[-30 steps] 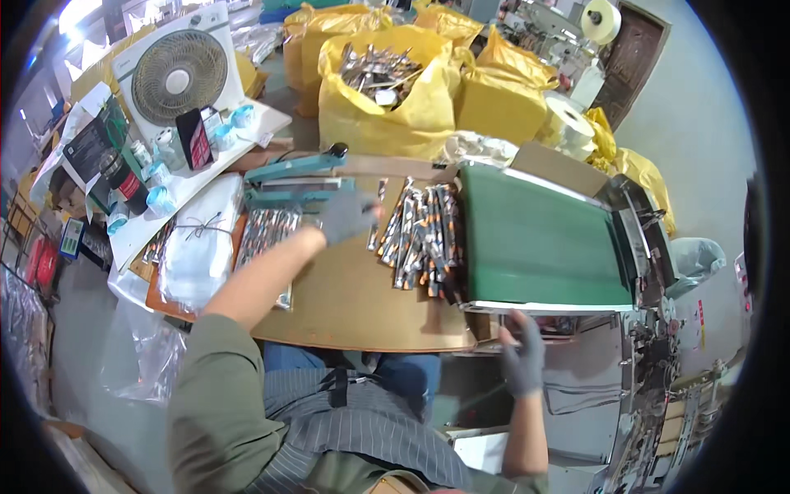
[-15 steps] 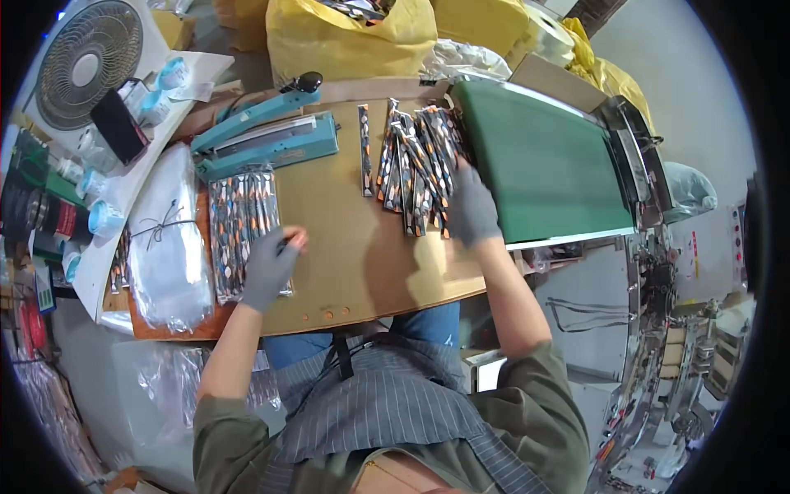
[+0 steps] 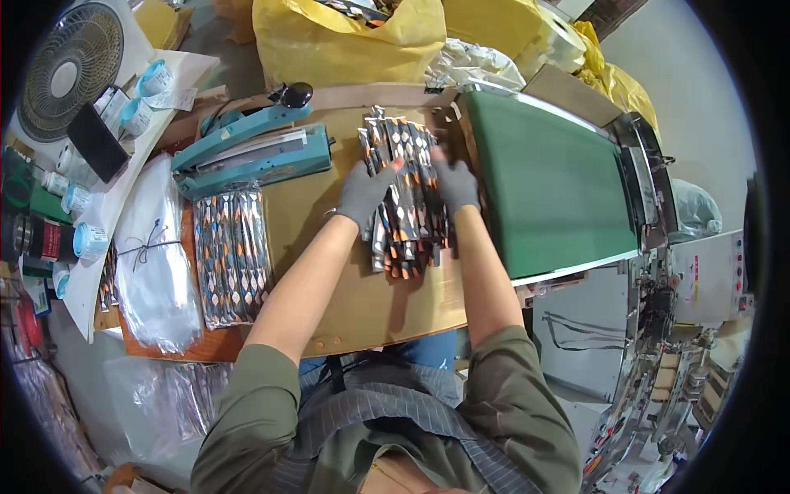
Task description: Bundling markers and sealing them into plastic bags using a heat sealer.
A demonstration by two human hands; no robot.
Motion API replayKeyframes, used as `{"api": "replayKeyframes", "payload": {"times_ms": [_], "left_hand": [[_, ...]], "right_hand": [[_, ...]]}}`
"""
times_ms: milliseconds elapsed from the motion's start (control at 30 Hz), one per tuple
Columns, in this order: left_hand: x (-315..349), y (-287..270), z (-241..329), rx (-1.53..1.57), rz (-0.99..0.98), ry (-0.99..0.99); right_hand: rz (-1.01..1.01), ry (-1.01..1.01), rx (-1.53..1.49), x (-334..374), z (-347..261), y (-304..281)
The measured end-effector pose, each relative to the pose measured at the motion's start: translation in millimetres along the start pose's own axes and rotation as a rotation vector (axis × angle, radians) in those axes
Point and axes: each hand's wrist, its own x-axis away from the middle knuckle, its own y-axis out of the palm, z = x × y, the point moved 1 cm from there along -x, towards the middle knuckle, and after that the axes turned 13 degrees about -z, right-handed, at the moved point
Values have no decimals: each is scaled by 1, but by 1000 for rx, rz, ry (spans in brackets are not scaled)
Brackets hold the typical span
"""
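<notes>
A pile of slim, long black packets [image 3: 405, 198] with orange and white diamond shapes lies on the brown cardboard work surface [image 3: 317, 272]. My left hand [image 3: 366, 193], in a grey glove with bare fingertips, grips the pile's left side, its thumb over the top packets. On the right side my right hand [image 3: 457, 185], gloved the same way, is closed against the packets, its fingertips slightly blurred. The packets run roughly lengthwise away from me, their near ends uneven. A flat, clear-wrapped bundle of similar packets [image 3: 231, 259] lies left of my left forearm.
Behind the bundle stands a teal lever-arm sealer [image 3: 247, 160]. Tied clear plastic bags [image 3: 154, 255] lie farther left, near a white shelf [image 3: 111, 222] with small tubs and a fan [image 3: 70, 72]. A green conveyor belt [image 3: 551, 181] borders the right side; yellow sacks [image 3: 350, 45] stand behind.
My left hand has moved from the wrapped bundle to the pile's left side. The loose packets are now drawn closer together, nearer to me, including the one that lay apart.
</notes>
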Motion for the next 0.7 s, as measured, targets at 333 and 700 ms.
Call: {"api": "replayKeyframes", "payload": {"times_ms": [333,700], "left_hand": [[62,-29,20,414,-226,286],[157,-65,6,40,-387,461]], "right_hand": [[-625,-570,-1319,81,-37,37],[-789,-970,-1019,187,-68,14]]}}
